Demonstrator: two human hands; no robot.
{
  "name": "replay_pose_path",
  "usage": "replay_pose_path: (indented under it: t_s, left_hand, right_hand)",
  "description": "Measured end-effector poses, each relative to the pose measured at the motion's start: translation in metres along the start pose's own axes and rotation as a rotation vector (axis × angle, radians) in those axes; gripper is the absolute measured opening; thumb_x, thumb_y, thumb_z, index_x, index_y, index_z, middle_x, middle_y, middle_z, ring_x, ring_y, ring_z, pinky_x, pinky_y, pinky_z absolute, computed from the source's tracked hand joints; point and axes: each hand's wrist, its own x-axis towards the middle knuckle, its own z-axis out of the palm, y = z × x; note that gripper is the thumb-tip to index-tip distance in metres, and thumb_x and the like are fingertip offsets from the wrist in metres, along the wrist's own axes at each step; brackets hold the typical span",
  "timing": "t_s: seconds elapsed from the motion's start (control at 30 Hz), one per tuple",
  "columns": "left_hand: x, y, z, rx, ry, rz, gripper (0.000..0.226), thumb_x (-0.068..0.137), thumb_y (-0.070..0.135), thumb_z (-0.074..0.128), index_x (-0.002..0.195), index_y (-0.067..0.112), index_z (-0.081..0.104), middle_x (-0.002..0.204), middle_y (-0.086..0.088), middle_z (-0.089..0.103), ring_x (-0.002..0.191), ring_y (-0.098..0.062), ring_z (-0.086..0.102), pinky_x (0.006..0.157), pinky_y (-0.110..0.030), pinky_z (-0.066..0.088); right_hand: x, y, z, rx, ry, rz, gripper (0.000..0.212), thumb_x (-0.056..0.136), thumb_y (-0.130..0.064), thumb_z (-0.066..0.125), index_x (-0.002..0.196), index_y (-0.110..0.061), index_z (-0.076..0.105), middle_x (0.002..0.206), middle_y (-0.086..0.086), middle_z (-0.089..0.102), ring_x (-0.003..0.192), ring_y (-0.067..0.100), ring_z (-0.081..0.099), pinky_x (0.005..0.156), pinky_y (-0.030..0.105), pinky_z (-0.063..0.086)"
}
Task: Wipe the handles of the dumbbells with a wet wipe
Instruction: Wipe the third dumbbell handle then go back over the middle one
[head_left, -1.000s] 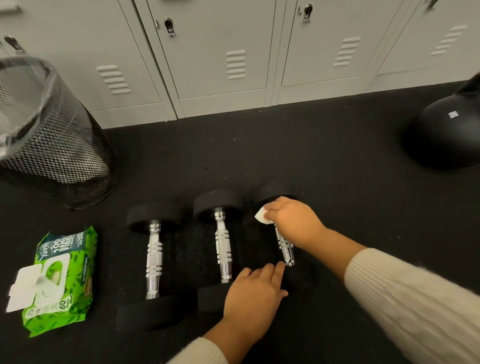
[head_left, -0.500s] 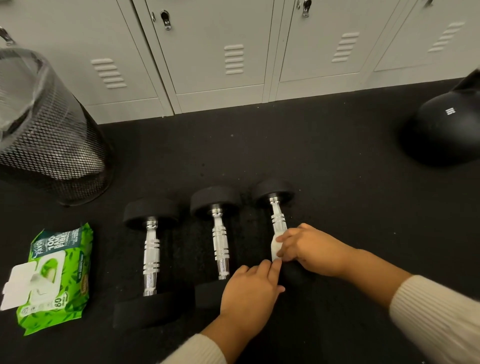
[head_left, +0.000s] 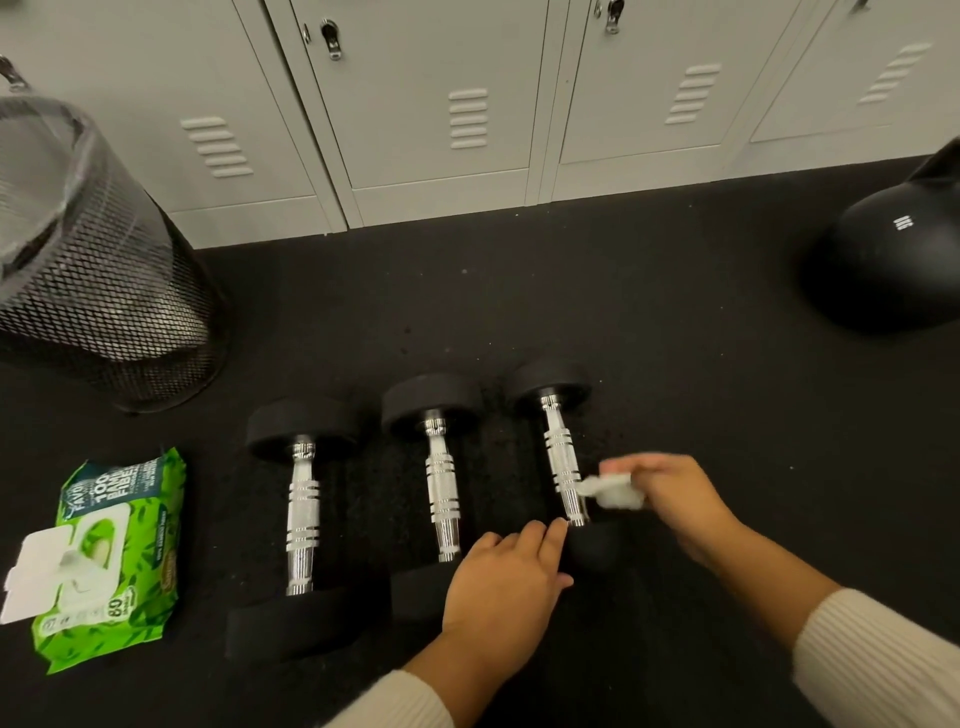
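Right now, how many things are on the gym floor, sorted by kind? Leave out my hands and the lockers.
Dumbbells: 3
Kettlebell: 1
Mesh bin: 1
Pack of wipes: 1
Loose wipe, held in the right hand: 1
Total: 7

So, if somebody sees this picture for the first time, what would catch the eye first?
Probably the three dumbbells lying side by side mid-floor, chrome handles bright against the black mat. Next, the right hand pressing a white wet wipe to the rightmost handle, and the bright green wipes pack at far left, flap open.
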Motion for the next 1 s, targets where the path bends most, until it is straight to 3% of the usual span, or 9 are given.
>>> replay_pose_path:
  t_s: [0.07,0.13,0.3,0.43,0.57,0.7,0.8,0.9,1.0]
  left_hand:
    - [0.0,0.0,0.0,0.001,-0.009,-0.003,0.055,0.084,0.048,0.063,0.129,0.018,0.052,0.103,0.003,0.068,0.075,-0.011,0.066,0.067,-0.029,0.053]
    - [0.0,0.0,-0.001,-0.012,-0.015,-0.002,0.055,0.084,0.048,0.063,0.129,0.018,0.052,0.103,0.004,0.068,0.076,-0.011,0.066,0.068,-0.028,0.053]
    - [0.0,-0.001,-0.002,-0.02,-0.02,0.001,0.055,0.083,0.048,0.065,0.128,0.019,0.053,0.101,0.005,0.068,0.075,-0.01,0.066,0.068,-0.028,0.053]
    - [-0.001,-0.003,-0.002,-0.013,-0.035,0.001,0.053,0.086,0.049,0.054,0.13,0.02,0.051,0.106,0.005,0.068,0.074,-0.01,0.066,0.066,-0.028,0.052]
    - [-0.001,-0.003,-0.001,-0.03,-0.045,-0.002,0.053,0.086,0.049,0.056,0.131,0.02,0.05,0.107,0.005,0.067,0.071,-0.01,0.066,0.065,-0.029,0.051]
    - [-0.001,-0.001,-0.002,-0.039,-0.052,-0.011,0.051,0.088,0.049,0.045,0.131,0.021,0.049,0.107,0.006,0.067,0.07,-0.009,0.065,0.064,-0.028,0.05]
    - [-0.002,-0.001,-0.003,-0.052,-0.052,-0.009,0.052,0.087,0.049,0.052,0.131,0.022,0.05,0.107,0.006,0.066,0.072,-0.009,0.066,0.064,-0.029,0.05]
    - [-0.001,-0.002,-0.004,-0.045,-0.045,-0.018,0.051,0.088,0.049,0.044,0.131,0.022,0.049,0.106,0.007,0.066,0.072,-0.009,0.066,0.064,-0.029,0.05]
    - [0.001,-0.002,-0.005,-0.044,-0.063,-0.036,0.054,0.087,0.049,0.033,0.131,0.022,0.049,0.106,0.007,0.066,0.07,-0.009,0.065,0.063,-0.028,0.049]
  right_hand:
    - [0.013,-0.016,0.015,0.259,0.128,0.004,0.031,0.084,0.015,0.049,0.104,0.004,0.07,0.099,0.025,0.069,0.079,0.027,0.066,0.074,0.034,0.055]
    - [0.027,-0.031,0.032,0.309,0.2,-0.02,0.032,0.083,0.013,0.051,0.093,-0.008,0.074,0.096,0.014,0.071,0.086,0.023,0.067,0.083,0.036,0.055]
    - [0.04,-0.039,0.059,-0.067,0.197,-0.154,0.036,0.085,0.006,0.05,0.08,-0.018,0.076,0.106,0.003,0.066,0.095,0.019,0.061,0.079,0.024,0.046]
    - [0.034,-0.019,0.045,-0.134,0.125,-0.11,0.03,0.087,0.003,0.054,0.075,-0.019,0.071,0.1,0.007,0.068,0.089,0.019,0.063,0.072,0.026,0.049]
    - [0.026,0.002,0.03,-0.061,0.046,0.015,0.031,0.081,0.008,0.058,0.064,-0.016,0.069,0.093,0.01,0.07,0.098,0.03,0.065,0.092,0.048,0.053]
    - [0.016,0.012,0.015,-0.171,-0.115,0.074,0.036,0.076,0.011,0.055,0.059,-0.017,0.069,0.082,0.008,0.066,0.087,0.026,0.06,0.078,0.039,0.048]
    - [0.006,0.01,0.009,-0.336,-0.225,0.058,0.03,0.077,0.009,0.055,0.066,-0.015,0.07,0.083,0.005,0.066,0.085,0.017,0.058,0.072,0.027,0.044]
    - [0.003,-0.005,0.008,-0.509,-0.225,-0.051,0.034,0.079,0.008,0.055,0.066,-0.019,0.07,0.08,-0.002,0.065,0.081,0.011,0.059,0.068,0.022,0.044]
    - [0.001,-0.026,0.017,-0.609,0.01,-0.391,0.036,0.082,0.007,0.054,0.071,-0.023,0.071,0.087,-0.003,0.064,0.078,0.015,0.06,0.067,0.025,0.046]
